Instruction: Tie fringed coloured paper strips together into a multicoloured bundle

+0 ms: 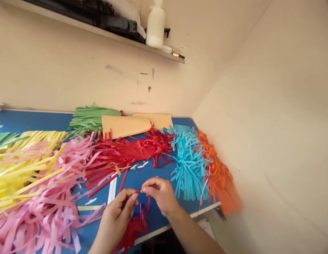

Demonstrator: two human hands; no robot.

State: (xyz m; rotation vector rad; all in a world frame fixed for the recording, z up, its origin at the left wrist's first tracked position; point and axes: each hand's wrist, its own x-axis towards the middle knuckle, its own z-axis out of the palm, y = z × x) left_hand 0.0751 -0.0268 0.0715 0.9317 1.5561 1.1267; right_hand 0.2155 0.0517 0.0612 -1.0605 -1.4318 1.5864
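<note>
Above the front edge of the blue table (158, 178), my left hand (121, 208) is closed in a pinch on a small twisted end of red paper fringe (137, 192). My right hand (161, 194) is pinched too, its fingertips almost meeting the left ones; whatever lies between them is too small to make out. Loose red strips (136, 227) hang below the hands at the table edge. Behind them stretches a pile of red paper fringe (129, 150). Blue fringe (190, 158) lies to the right of my right hand.
Pink fringe (52, 197) and yellow fringe (18, 169) cover the left side. Green fringe (92, 118) and a tan paper sheet (124, 126) lie at the back. Orange fringe (219, 173) hangs over the right edge. A wall shelf (121, 40) holds a white bottle (155, 26).
</note>
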